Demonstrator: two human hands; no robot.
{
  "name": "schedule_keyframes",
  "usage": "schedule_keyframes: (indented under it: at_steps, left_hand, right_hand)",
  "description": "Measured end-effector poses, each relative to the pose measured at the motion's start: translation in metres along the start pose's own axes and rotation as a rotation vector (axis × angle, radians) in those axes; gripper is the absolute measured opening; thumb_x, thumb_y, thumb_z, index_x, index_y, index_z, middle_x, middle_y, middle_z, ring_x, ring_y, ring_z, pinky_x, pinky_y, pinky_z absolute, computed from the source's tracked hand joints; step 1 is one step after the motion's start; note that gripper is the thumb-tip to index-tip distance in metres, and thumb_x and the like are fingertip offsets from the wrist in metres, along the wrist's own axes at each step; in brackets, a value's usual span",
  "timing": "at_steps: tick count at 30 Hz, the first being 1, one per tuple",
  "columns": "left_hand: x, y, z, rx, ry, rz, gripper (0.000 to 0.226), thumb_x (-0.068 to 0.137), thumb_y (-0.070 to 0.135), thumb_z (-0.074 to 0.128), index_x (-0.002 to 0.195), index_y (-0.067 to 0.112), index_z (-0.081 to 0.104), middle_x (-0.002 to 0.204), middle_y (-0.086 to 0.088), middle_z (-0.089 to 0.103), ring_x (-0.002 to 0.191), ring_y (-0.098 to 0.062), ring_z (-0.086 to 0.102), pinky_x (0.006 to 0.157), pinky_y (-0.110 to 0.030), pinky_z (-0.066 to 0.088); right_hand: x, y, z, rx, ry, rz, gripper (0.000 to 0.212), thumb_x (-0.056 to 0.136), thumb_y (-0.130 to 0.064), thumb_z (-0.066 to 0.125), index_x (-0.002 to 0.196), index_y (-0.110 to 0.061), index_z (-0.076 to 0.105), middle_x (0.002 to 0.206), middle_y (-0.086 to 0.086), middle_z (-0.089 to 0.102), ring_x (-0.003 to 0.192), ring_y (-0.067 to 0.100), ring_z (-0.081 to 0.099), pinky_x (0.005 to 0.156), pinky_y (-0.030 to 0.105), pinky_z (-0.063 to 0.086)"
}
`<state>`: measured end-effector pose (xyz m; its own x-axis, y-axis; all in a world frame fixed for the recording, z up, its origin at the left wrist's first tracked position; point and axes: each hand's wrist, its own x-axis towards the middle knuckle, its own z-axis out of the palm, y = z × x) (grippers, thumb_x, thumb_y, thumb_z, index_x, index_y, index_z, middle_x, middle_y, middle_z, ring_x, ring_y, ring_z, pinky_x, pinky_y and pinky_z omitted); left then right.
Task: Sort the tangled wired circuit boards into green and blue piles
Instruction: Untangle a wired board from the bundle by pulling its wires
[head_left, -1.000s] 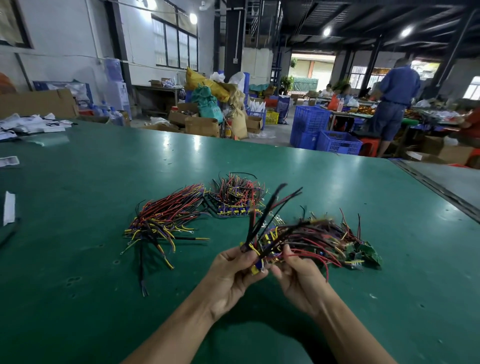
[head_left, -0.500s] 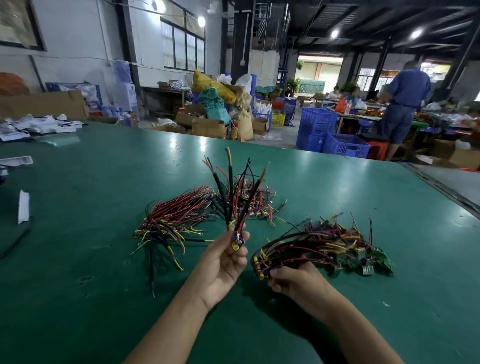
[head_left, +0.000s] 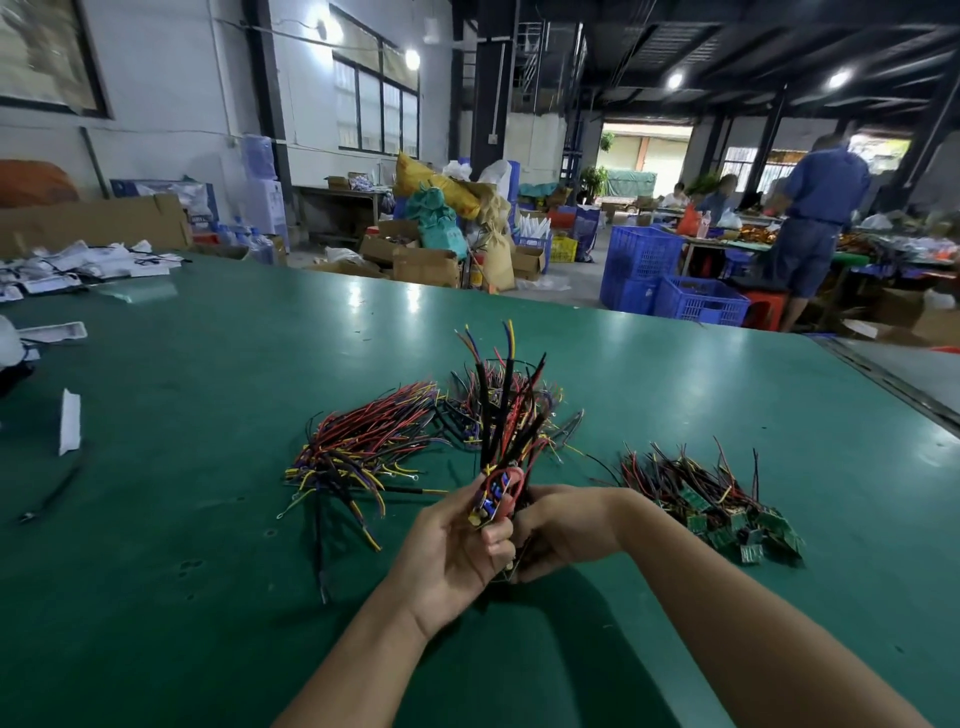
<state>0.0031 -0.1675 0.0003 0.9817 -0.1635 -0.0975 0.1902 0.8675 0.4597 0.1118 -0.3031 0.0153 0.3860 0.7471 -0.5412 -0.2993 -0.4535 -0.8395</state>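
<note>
Both hands hold one small bunch of wired boards (head_left: 501, 441) upright above the green table (head_left: 208, 519); a blue board shows at its base. My left hand (head_left: 452, 545) grips it from the left, my right hand (head_left: 566, 525) from the right. A pile of green boards with wires (head_left: 717, 499) lies to the right. To the left lies a spread wire bundle (head_left: 358, 452). Behind the held bunch sits a tangled pile with blue boards (head_left: 519, 400), partly hidden.
White paper scraps (head_left: 70, 421) and a black cable (head_left: 52, 493) lie at the table's left. Papers (head_left: 83, 267) are heaped at the far left corner. A metal rail (head_left: 893, 384) runs along the table's right edge. A person in blue (head_left: 815, 218) stands far behind.
My left hand pulled a blue-board bunch out of the green pile and lifted it. My right hand let go of the green pile and came over to grip the same bunch.
</note>
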Motion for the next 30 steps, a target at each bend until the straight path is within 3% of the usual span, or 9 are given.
schedule_keyframes:
  at_steps: [3, 7, 13, 15, 17, 19, 22, 27, 30]
  left_hand:
    - [0.0, 0.0, 0.002, -0.017, -0.005, -0.001, 0.041, 0.069, 0.018, 0.068, 0.102, -0.005, 0.069, 0.069, -0.011, 0.063, 0.043, -0.015, 0.043, 0.04, -0.024, 0.04]
    - [-0.002, 0.0, 0.002, -0.032, -0.052, -0.007, 0.038, 0.053, 0.012, 0.091, 0.077, 0.001, 0.063, 0.069, -0.011, 0.061, 0.044, -0.017, 0.044, 0.041, -0.026, 0.04]
    - [-0.002, -0.002, 0.003, -0.051, -0.027, -0.03, 0.024, 0.06, 0.018, 0.072, 0.068, -0.001, 0.06, 0.065, -0.012, 0.055, 0.042, -0.016, 0.041, 0.04, -0.024, 0.038]
    - [-0.001, -0.004, 0.003, -0.045, -0.024, -0.026, 0.019, 0.062, 0.018, 0.067, 0.064, 0.0, 0.061, 0.063, -0.01, 0.054, 0.041, -0.014, 0.04, 0.04, -0.023, 0.037]
    - [-0.001, -0.004, 0.003, -0.027, -0.021, -0.04, 0.018, 0.069, 0.02, 0.061, 0.064, 0.002, 0.062, 0.059, -0.007, 0.049, 0.04, -0.013, 0.038, 0.039, -0.022, 0.035]
    - [0.0, -0.005, 0.004, -0.003, 0.002, -0.075, 0.025, 0.078, 0.023, 0.052, 0.067, 0.003, 0.061, 0.056, -0.005, 0.043, 0.038, -0.012, 0.035, 0.037, -0.021, 0.033]
    - [0.001, -0.006, 0.004, 0.034, 0.01, -0.137, 0.034, 0.083, 0.026, 0.043, 0.071, 0.001, 0.063, 0.052, -0.003, 0.04, 0.036, -0.011, 0.034, 0.035, -0.019, 0.032]
    - [0.0, -0.012, 0.001, 0.151, -0.023, -0.235, 0.03, 0.087, 0.031, 0.046, 0.089, 0.004, 0.06, 0.05, 0.0, 0.038, 0.036, -0.008, 0.034, 0.036, -0.019, 0.03]
    - [0.0, -0.013, 0.001, 0.326, -0.005, -0.228, 0.025, 0.082, 0.031, 0.051, 0.078, 0.009, 0.06, 0.049, 0.002, 0.039, 0.036, -0.006, 0.034, 0.036, -0.017, 0.029]
  right_hand:
    - [-0.001, -0.003, -0.003, -0.119, -0.063, 0.137, 0.019, 0.093, -0.007, 0.048, 0.112, -0.007, 0.054, 0.088, 0.017, 0.072, 0.075, 0.03, 0.072, 0.07, 0.031, 0.06]
    - [-0.005, -0.007, -0.005, -0.39, 0.075, 0.309, 0.047, 0.096, -0.038, 0.055, 0.126, -0.005, 0.042, 0.087, 0.023, 0.067, 0.063, 0.03, 0.072, 0.056, 0.028, 0.058]
    - [-0.022, -0.001, 0.007, -0.83, 0.43, 0.337, 0.077, 0.082, -0.071, 0.055, 0.093, 0.006, 0.051, 0.068, 0.018, 0.072, 0.053, 0.028, 0.07, 0.045, 0.028, 0.054]
    - [-0.033, 0.007, 0.013, -0.924, 0.639, 0.217, 0.069, 0.087, -0.069, 0.05, 0.09, 0.0, 0.059, 0.071, 0.014, 0.072, 0.055, 0.027, 0.07, 0.051, 0.032, 0.057]
    - [-0.04, 0.021, 0.022, -0.995, 0.869, -0.123, 0.037, 0.094, -0.048, 0.053, 0.103, -0.014, 0.065, 0.08, 0.005, 0.072, 0.065, 0.023, 0.069, 0.066, 0.032, 0.057]
    - [-0.048, 0.032, 0.04, -0.587, 0.863, -0.454, 0.024, 0.09, -0.023, 0.059, 0.113, -0.025, 0.064, 0.083, -0.003, 0.067, 0.065, 0.016, 0.061, 0.06, 0.031, 0.052]
    - [-0.059, 0.045, 0.061, 0.091, 0.597, -0.565, 0.027, 0.084, -0.024, 0.067, 0.111, -0.025, 0.067, 0.076, -0.001, 0.06, 0.063, 0.011, 0.056, 0.047, 0.029, 0.044]
    - [-0.06, 0.056, 0.076, 0.335, 0.52, -0.517, 0.018, 0.08, -0.042, 0.066, 0.077, -0.024, 0.068, 0.065, -0.001, 0.049, 0.053, 0.012, 0.047, 0.042, 0.021, 0.035]
    - [-0.054, 0.06, 0.082, 0.389, 0.549, -0.532, 0.014, 0.078, -0.038, 0.067, 0.073, -0.025, 0.068, 0.06, -0.002, 0.048, 0.048, 0.011, 0.045, 0.043, 0.021, 0.035]
